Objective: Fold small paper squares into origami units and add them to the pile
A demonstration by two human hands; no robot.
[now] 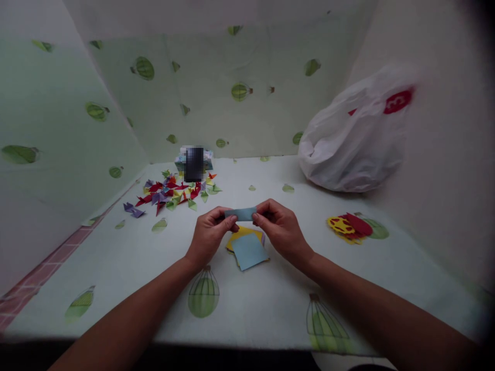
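Observation:
A blue sheet of paper [243, 214], folded into a narrow strip, is held level above the table. My left hand [211, 232] pinches its left end between thumb and fingers. At the right end, my right hand [284, 229] is closed on it the same way. Just below and nearer to me lies a stack of square paper, with a light blue sheet [250, 251] on top and a yellow sheet [242, 234] showing beneath it, turned at an angle.
Many folded paper birds [170, 193] in several colours lie at the back left, by a box [209, 158] with a dark pixelated object [194, 165] before it. A white plastic bag [348, 144] stands back right. Red and yellow cut-outs [350, 226] lie on the right of the tablecloth [127, 268].

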